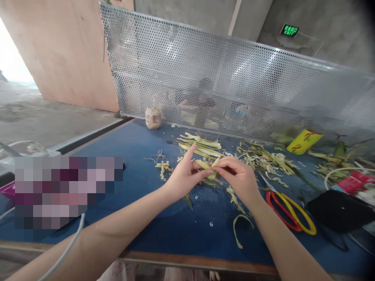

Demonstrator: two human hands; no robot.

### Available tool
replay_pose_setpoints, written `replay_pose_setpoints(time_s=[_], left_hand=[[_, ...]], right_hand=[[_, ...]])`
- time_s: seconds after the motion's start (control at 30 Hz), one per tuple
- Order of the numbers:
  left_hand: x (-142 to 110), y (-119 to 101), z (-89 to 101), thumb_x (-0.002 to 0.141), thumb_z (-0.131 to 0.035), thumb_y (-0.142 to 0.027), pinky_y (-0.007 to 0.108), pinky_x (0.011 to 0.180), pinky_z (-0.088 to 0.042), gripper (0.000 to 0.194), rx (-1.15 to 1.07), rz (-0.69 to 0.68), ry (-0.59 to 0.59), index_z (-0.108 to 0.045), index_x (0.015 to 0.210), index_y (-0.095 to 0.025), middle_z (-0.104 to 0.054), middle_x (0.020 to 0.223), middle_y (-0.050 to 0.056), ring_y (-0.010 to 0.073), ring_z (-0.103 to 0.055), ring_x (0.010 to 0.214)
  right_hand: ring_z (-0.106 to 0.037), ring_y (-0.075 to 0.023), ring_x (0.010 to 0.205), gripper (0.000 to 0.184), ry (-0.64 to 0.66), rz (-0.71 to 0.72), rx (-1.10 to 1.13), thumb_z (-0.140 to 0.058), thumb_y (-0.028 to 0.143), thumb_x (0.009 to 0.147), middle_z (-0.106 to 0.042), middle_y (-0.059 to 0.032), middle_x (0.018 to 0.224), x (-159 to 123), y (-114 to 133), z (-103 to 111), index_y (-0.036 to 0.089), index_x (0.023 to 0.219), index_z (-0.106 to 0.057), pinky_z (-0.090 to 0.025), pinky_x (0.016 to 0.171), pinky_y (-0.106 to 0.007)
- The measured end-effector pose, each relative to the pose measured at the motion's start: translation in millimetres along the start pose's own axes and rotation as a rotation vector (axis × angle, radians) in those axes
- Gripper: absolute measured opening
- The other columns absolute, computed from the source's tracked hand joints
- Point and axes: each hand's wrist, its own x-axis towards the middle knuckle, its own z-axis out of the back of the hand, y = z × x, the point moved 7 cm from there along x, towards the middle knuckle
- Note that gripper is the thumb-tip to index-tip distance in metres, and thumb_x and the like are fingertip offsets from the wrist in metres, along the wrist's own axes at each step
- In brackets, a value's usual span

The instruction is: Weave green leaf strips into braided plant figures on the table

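Between both hands, over the middle of the blue table, is a folded pale-green leaf strip (214, 171). My left hand (184, 173) pinches it from the left, thumb and fingertips on the strip and the index finger pointing up. From the right, my right hand (240, 177) has its fingertips closed on the same strip. Just behind the hands lies a bundle of long green leaf strips (202, 146). Scissors (290, 210) with one red and one yellow handle rest to the right of my right forearm. A curled strip (238, 232) lies nearer the front edge.
Dry leaf scraps (263, 156) are scattered at the back right, near a yellow packet (304, 141). A ball of twine-like material (152, 118) stands by the perforated metal screen (181, 70). A black object (340, 210) lies at right. A white cable (72, 242) crosses my left forearm.
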Motion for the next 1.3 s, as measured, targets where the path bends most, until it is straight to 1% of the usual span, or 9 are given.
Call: replay_pose_setpoints(time_s=[0.3,0.47,0.53,0.6,0.7,0.77,0.83,0.97,1.3], left_hand=[[1.1,-1.1,1.2,0.071,-0.062,-0.023,0.021,0.049,-0.035,0.089,-0.023,-0.013,-0.062,-0.005,0.138,-0.014,-0.062,0.066,0.001,0.0077,-0.044,0.050],[-0.3,-2.9,4.0,0.071,-0.063,-0.023,0.020,0.047,-0.034,0.089,-0.041,-0.028,-0.103,-0.005,0.138,-0.013,-0.056,0.054,-0.005,0.0076,-0.044,0.047],[-0.6,-1.3,6.5,0.071,-0.064,-0.024,0.019,0.047,-0.035,0.090,-0.005,-0.024,-0.126,-0.005,0.139,-0.012,-0.054,0.050,-0.007,0.0078,-0.045,0.046],[-0.6,0.0,7.3,0.072,-0.063,-0.023,0.020,0.049,-0.038,0.090,0.022,-0.025,-0.127,-0.003,0.139,-0.013,-0.059,0.054,-0.005,0.0097,-0.051,0.050],[-0.3,-0.4,4.8,0.073,-0.061,-0.019,0.025,0.065,-0.048,0.089,-0.007,-0.064,-0.090,-0.001,0.139,-0.015,-0.069,0.076,0.005,0.0155,-0.063,0.073],[-0.3,-0.2,3.4,0.074,-0.060,-0.019,0.030,0.078,-0.048,0.088,-0.007,-0.085,-0.070,-0.001,0.139,-0.016,-0.069,0.088,0.009,0.0181,-0.063,0.087],[-0.1,1.5,3.3,0.075,-0.059,-0.022,0.034,0.084,-0.047,0.088,0.045,-0.088,-0.063,0.001,0.139,-0.016,-0.069,0.091,0.010,0.0193,-0.063,0.090],[0.8,4.3,6.1,0.076,-0.058,-0.022,0.037,0.085,-0.046,0.089,0.161,-0.089,-0.069,0.005,0.139,-0.017,-0.069,0.096,0.010,0.0202,-0.063,0.092],[1.6,3.8,4.5,0.076,-0.057,-0.025,0.032,0.076,-0.050,0.086,0.228,-0.074,-0.037,0.000,0.139,-0.017,-0.068,0.098,0.010,0.0203,-0.063,0.090]], right_hand=[[-0.056,-0.0159,0.070,0.011,-0.287,0.145,-0.242,-0.057,0.016,0.077,-0.062,-0.0033,0.076,-9.8,16.7,5.9,0.020,0.067,-0.060,-0.045,0.054,-0.027],[-0.055,-0.0144,0.066,0.009,-0.353,0.246,-0.362,-0.056,0.018,0.078,-0.060,-0.0031,0.075,-15.6,24.4,5.8,0.019,0.070,-0.059,-0.044,0.056,-0.027],[-0.055,-0.0146,0.067,0.008,-0.332,0.227,-0.347,-0.056,0.020,0.078,-0.059,-0.0036,0.076,-13.9,21.1,5.7,0.019,0.070,-0.058,-0.044,0.056,-0.026],[-0.055,-0.0146,0.066,0.009,-0.281,0.106,-0.266,-0.056,0.025,0.078,-0.058,-0.0035,0.076,-9.5,9.0,5.1,0.019,0.071,-0.056,-0.044,0.053,-0.025],[-0.052,-0.0130,0.054,0.017,-0.123,-0.133,-0.130,-0.050,0.034,0.081,-0.054,0.0001,0.063,-4.6,-15.3,-3.9,0.019,0.073,-0.053,-0.041,0.045,-0.023],[-0.048,-0.0118,0.048,0.024,-0.012,-0.201,-0.085,-0.043,0.037,0.084,-0.050,0.0022,0.055,-4.0,-23.6,-11.9,0.019,0.070,-0.052,-0.038,0.043,-0.022],[-0.048,-0.0118,0.049,0.027,0.032,-0.176,-0.094,-0.041,0.037,0.084,-0.051,0.0018,0.056,-3.8,-23.0,-14.6,0.019,0.070,-0.054,-0.038,0.045,-0.022],[-0.053,-0.0130,0.054,0.024,0.015,-0.134,-0.140,-0.045,0.034,0.082,-0.057,0.0005,0.059,-3.6,-17.1,-11.3,0.019,0.069,-0.057,-0.042,0.050,-0.022],[-0.049,-0.0118,0.048,0.021,-0.075,-0.142,-0.208,-0.050,0.030,0.079,-0.057,0.0005,0.056,-5.4,-12.6,-2.6,0.018,0.064,-0.059,-0.039,0.046,-0.022]])
